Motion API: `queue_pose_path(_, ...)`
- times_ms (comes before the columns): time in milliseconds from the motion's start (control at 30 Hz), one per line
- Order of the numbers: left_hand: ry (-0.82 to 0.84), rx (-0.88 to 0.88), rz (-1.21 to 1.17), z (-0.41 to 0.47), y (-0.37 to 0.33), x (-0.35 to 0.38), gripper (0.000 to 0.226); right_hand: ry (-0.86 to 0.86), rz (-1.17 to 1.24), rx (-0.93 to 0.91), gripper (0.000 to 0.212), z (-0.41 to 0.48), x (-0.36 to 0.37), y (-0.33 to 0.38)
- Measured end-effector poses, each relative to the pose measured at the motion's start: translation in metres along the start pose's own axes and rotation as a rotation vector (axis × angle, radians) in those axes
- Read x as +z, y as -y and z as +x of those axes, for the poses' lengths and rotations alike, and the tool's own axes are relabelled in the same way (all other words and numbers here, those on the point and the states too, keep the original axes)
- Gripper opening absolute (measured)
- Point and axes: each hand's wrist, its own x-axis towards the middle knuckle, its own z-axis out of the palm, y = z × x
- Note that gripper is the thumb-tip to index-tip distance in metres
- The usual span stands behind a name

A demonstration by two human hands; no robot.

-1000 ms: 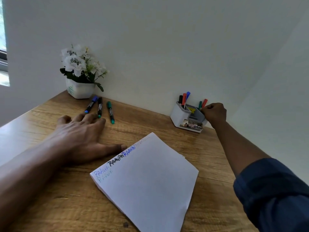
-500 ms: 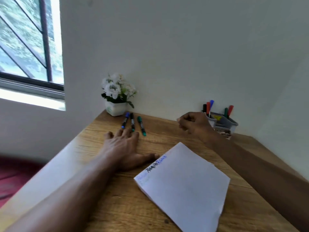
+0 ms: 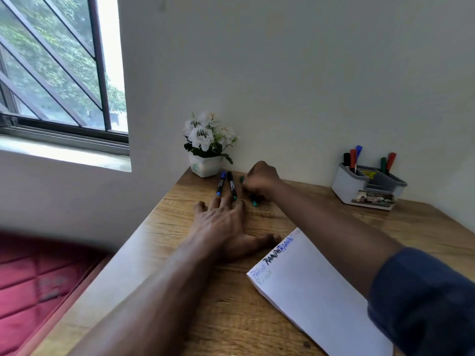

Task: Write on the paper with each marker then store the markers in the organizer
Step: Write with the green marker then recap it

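Note:
A white paper pad [image 3: 316, 294] with writing along its top edge lies on the wooden desk [image 3: 180, 291]. Three markers lie near the flower pot: a blue one [image 3: 221, 183], a black one [image 3: 232, 185] and a green one [image 3: 254, 203]. My right hand [image 3: 261, 179] is curled over the middle of the green marker, so only its two ends show. My left hand [image 3: 226, 227] rests flat on the desk beside the pad, fingers spread, fingertips near the blue and black markers. The white and grey organizer [image 3: 367, 188] at the back right holds several markers upright.
A white pot of white flowers [image 3: 205, 163] stands in the desk's back left corner against the wall. The desk's left edge drops to a red mattress [image 3: 38, 291]. A barred window [image 3: 59, 73] is at the upper left.
My right hand left the organizer, crossed the desk to the left and closed over the green marker. The left hand stayed flat. The view swung left, showing the window.

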Motion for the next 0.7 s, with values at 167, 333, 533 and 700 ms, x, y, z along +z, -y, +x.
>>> queue_pose_path(167,0.004,-0.002,-0.031,0.000,0.001,0.000,0.124,-0.066,0.068,0.076,0.033,0.001,-0.004,-0.009)
queue_pose_path(333,-0.014,0.001,-0.066,-0.001,0.001,0.000,0.122,-0.093,0.572,0.076,0.013,-0.030,-0.037,-0.019)
queue_pose_path(533,-0.046,-0.009,-0.107,-0.006,-0.002,-0.005,0.110,-0.097,0.515,-0.223,0.014,-0.123,-0.071,-0.046)
queue_pose_path(700,-0.306,-0.019,-0.208,-0.010,-0.005,-0.007,0.097,-0.206,0.280,-0.470,0.014,-0.156,-0.056,-0.087)
